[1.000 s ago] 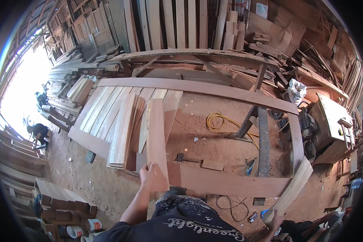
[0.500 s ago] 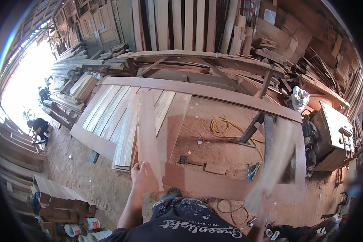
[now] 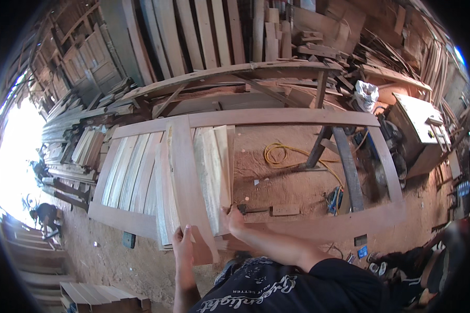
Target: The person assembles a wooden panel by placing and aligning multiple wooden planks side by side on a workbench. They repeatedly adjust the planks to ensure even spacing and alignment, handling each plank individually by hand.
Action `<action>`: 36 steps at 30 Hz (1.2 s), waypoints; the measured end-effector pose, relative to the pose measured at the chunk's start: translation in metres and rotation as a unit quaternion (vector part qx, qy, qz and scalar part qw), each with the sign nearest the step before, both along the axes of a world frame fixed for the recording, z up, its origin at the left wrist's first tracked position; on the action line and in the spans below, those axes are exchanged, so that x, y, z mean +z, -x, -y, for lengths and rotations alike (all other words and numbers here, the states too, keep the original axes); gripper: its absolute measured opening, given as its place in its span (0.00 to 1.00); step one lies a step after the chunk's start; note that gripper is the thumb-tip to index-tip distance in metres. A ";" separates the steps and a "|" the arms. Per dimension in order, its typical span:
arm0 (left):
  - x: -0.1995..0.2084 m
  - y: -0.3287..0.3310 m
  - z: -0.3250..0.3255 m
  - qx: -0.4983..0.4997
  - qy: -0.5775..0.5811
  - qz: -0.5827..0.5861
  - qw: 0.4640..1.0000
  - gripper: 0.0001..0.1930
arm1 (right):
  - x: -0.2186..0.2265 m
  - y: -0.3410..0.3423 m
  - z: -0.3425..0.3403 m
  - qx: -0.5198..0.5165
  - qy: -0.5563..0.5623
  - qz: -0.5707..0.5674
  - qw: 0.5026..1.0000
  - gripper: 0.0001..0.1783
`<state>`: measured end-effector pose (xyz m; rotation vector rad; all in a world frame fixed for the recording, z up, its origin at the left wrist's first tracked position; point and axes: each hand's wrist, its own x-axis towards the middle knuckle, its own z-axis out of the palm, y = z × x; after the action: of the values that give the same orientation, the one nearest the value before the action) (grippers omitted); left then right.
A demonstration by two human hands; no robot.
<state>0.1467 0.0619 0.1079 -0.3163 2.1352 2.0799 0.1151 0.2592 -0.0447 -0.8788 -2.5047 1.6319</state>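
A long wooden frame (image 3: 287, 116), like a door's, lies in front of me, with pale slats (image 3: 133, 169) side by side in its left part. Loose boards rest over them. My left hand (image 3: 183, 245) is closed around the near end of a wide reddish board (image 3: 185, 177) that slants across the frame. To its right lies a pale plank (image 3: 208, 169). My right hand (image 3: 234, 220), reaching across my body, is closed at the near end of that plank, along its right edge; its fingertips are partly hidden.
A yellow hose (image 3: 279, 156) coils on the dirt floor, seen through the frame's open part. Behind stands a long wooden bench (image 3: 219, 71) with upright planks beyond. A white-topped machine (image 3: 418, 117) is at right. Another person (image 3: 47, 216) bends at far left; someone's legs (image 3: 402, 276) show at lower right.
My right hand has swung from the frame's right end to the left with the pale plank, which now lies beside the reddish board. My left hand still grips that board. The view has shifted.
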 end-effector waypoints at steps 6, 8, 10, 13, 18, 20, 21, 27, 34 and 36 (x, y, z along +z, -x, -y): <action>-0.010 0.015 -0.011 -0.099 -0.021 -0.004 0.995 0.11 | -0.010 0.002 0.013 0.104 -0.178 0.098 0.974 0.33; -0.015 0.018 -0.018 -0.117 0.012 0.012 0.993 0.11 | 0.026 -0.009 -0.021 0.080 0.046 0.120 0.988 0.36; -0.028 0.027 -0.036 -0.145 0.076 0.043 0.986 0.11 | 0.063 -0.038 -0.042 0.028 0.218 0.074 0.973 0.35; -0.051 0.026 -0.096 -0.158 0.020 0.060 0.985 0.12 | 0.081 -0.076 -0.059 -0.056 0.297 -0.070 0.950 0.29; -0.078 0.026 -0.184 -0.210 0.096 0.081 0.970 0.19 | 0.019 -0.079 -0.099 -0.125 0.075 -0.085 0.986 0.34; -0.101 0.030 -0.207 -0.177 0.053 0.071 0.980 0.18 | 0.011 -0.072 -0.115 -0.157 0.062 -0.081 0.982 0.37; -0.118 0.040 -0.210 -0.154 0.037 0.062 0.985 0.18 | 0.016 -0.064 -0.116 -0.145 0.061 -0.054 0.986 0.37; -0.135 0.075 -0.227 -0.164 0.085 0.075 0.980 0.21 | 0.031 -0.032 -0.139 -0.115 0.026 0.004 0.993 0.34; -0.116 0.094 -0.226 -0.133 0.080 0.084 0.984 0.19 | 0.047 -0.007 -0.137 -0.100 0.027 0.009 0.995 0.30; -0.109 0.096 -0.226 -0.140 0.075 0.085 0.984 0.20 | 0.043 -0.006 -0.135 -0.103 0.024 0.014 0.994 0.29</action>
<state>0.0510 0.2880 -0.0013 -0.1898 2.1004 1.6820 0.1212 0.3945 -0.0015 -1.1307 -2.3089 1.6285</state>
